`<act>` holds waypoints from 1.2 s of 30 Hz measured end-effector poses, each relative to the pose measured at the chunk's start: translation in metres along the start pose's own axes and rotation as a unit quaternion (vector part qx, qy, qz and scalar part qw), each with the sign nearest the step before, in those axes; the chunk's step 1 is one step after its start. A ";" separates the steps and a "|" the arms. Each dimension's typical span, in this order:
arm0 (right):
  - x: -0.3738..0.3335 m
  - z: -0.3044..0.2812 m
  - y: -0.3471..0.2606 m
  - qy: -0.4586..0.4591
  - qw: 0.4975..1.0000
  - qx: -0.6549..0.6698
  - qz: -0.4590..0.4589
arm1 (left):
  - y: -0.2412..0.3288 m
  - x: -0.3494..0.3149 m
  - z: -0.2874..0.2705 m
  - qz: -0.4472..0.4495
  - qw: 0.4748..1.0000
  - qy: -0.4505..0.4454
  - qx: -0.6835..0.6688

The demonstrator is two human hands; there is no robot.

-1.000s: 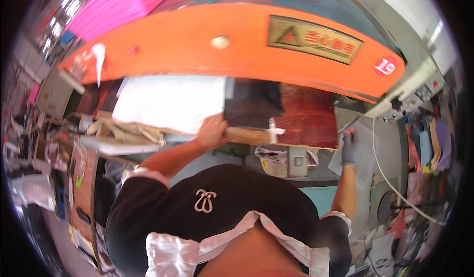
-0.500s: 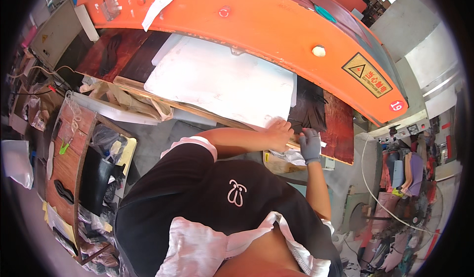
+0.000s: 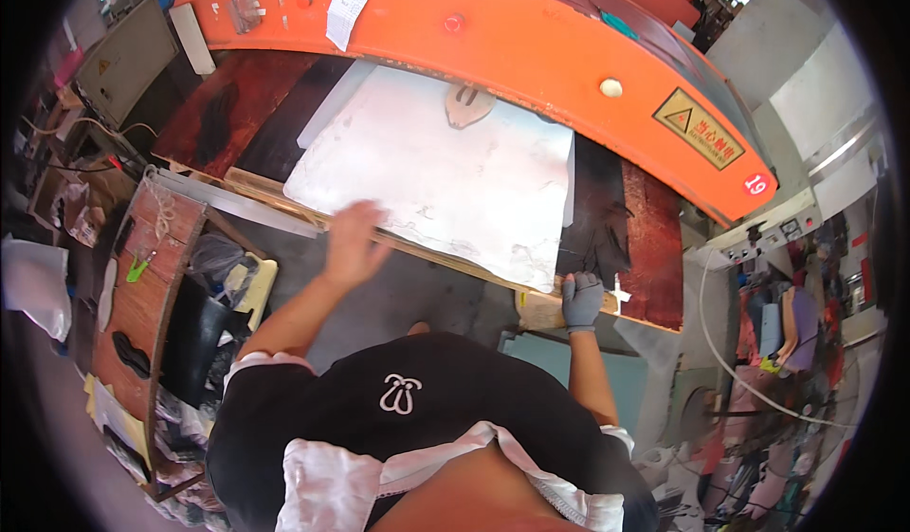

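A large white sheet (image 3: 427, 181) with creases and faint marks lies on the dark red work table (image 3: 654, 238). At its front left edge my bare left hand (image 3: 354, 243) hovers by the wooden strip (image 3: 455, 271), blurred by motion, thumb apart from the fingers, nothing visible in it. In a grey fingerless glove, my right hand (image 3: 581, 302) is closed over the strip near the sheet's front right corner. A tan cutout with two dark slots (image 3: 470, 105) rests at the sheet's far edge, partly beneath the orange machine beam (image 3: 531, 53).
A side table (image 3: 156, 295) at left holds a green clip (image 3: 140, 265) and dark pieces. Black material (image 3: 592, 219) lies right of the sheet. Coloured pieces hang at right behind a pale cable (image 3: 716, 347). A teal panel (image 3: 607, 380) stands below the table at right.
My left hand has swung left along the front edge, away from my right hand. The crumpled white material near my right hand no longer shows. More of the tan cutout is visible.
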State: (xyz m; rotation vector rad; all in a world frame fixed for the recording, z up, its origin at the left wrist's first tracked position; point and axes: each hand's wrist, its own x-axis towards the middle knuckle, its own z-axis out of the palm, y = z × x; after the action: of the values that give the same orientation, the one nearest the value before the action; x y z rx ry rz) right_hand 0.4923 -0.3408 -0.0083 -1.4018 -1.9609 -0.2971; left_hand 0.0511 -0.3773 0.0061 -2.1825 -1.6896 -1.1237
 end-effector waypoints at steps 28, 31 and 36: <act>0.039 0.054 0.003 0.017 0.986 -0.077 0.148 | -0.195 0.030 0.023 -0.133 0.979 0.081 0.132; 0.071 0.072 0.026 -0.019 0.986 -0.042 0.163 | -0.208 0.064 0.044 -0.141 0.978 0.071 0.137; 0.128 0.097 0.051 -0.073 0.982 -0.001 0.172 | -0.227 0.118 0.075 -0.146 0.976 0.048 0.153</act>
State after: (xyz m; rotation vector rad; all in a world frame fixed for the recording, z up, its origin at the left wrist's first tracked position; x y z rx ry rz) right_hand 0.4773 -0.1727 -0.0062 -1.7734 -1.7867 -0.0357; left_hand -0.1064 -0.1674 -0.0412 -1.7110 -2.0301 -0.9344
